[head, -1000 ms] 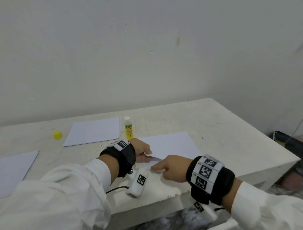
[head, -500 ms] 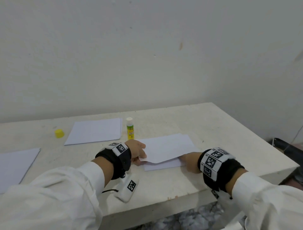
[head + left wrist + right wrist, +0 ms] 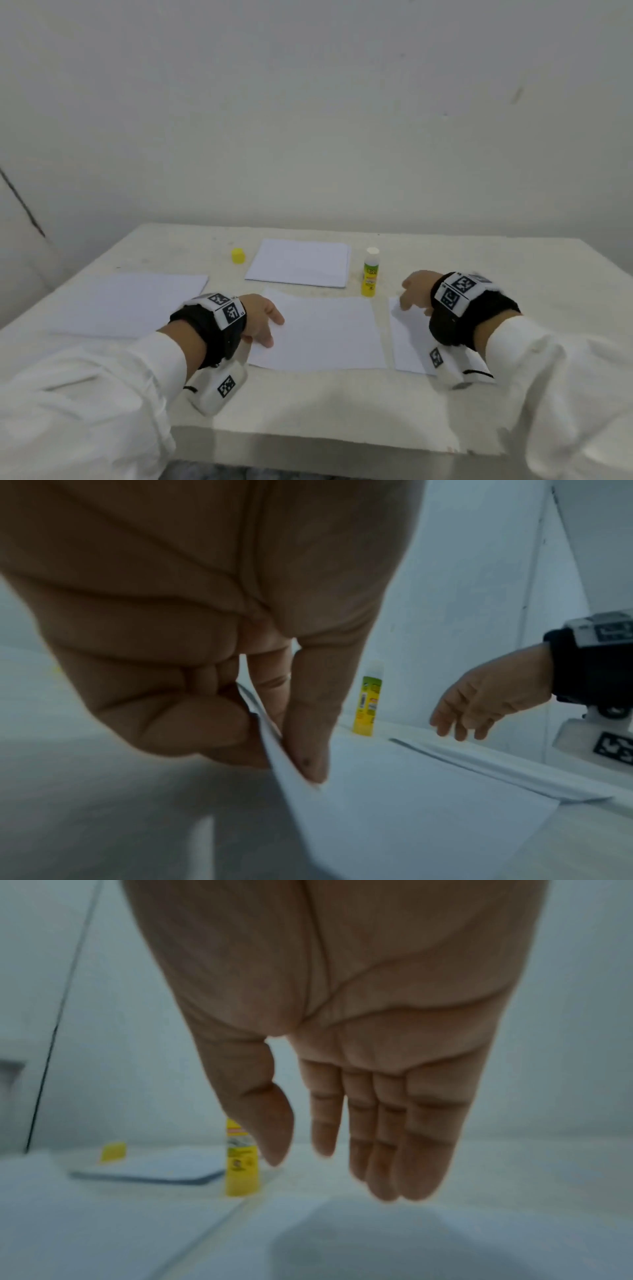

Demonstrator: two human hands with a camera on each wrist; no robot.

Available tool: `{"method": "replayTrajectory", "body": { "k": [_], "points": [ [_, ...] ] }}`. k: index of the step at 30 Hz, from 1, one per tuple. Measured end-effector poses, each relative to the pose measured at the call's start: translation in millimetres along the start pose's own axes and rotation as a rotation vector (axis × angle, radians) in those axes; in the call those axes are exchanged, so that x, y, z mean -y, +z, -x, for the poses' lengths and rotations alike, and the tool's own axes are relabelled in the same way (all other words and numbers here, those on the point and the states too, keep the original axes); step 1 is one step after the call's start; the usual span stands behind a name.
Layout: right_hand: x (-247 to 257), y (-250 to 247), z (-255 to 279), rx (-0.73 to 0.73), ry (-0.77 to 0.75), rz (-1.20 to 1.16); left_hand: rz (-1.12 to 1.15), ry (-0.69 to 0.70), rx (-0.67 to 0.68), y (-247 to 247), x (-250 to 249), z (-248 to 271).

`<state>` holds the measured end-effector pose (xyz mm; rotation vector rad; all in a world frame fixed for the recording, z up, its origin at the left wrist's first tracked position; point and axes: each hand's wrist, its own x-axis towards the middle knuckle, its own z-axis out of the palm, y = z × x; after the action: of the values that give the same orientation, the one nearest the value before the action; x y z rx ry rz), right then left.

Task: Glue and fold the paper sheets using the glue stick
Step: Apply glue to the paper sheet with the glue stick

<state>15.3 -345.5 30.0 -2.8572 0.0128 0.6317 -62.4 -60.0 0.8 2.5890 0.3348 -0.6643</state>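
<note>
From the head camera, the left hand [image 3: 262, 320] pins the left edge of the middle paper sheet [image 3: 325, 334], likely to steady it for gluing, while the uncapped glue stick [image 3: 370, 272] stands upright just behind, its yellow cap [image 3: 238, 255] well apart. The left wrist view shows thumb and fingers [image 3: 304, 723] pinching that lifted edge. The right wrist view shows the right hand [image 3: 359, 1069] with fingers straight, holding nothing, hovering near the glue stick, probably reaching for it.
</note>
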Motion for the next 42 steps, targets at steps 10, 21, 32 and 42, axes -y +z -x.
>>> {"method": "replayTrajectory", "body": {
  "k": [10, 21, 32, 42],
  "points": [
    [51.3, 18.1, -35.7, -0.053, 0.046, -0.235, -0.209, 0.014, -0.02, -21.7, 37.8, -10.7],
    [101.8, 19.6, -0.3, -0.138, -0.187, -0.401, -0.523, 0.184, -0.004, -25.7, 63.2, -23.6],
    [218.0, 40.5, 18.4, -0.141, -0.294, -0.503, -0.636, 0.307, 0.028, -29.9, 78.6, -20.5],
    [249.8, 62.0, -6.2, -0.194, -0.26, -0.205, -0.664, 0.349, 0.055, -34.9, 84.5, -20.0]
  ]
}}
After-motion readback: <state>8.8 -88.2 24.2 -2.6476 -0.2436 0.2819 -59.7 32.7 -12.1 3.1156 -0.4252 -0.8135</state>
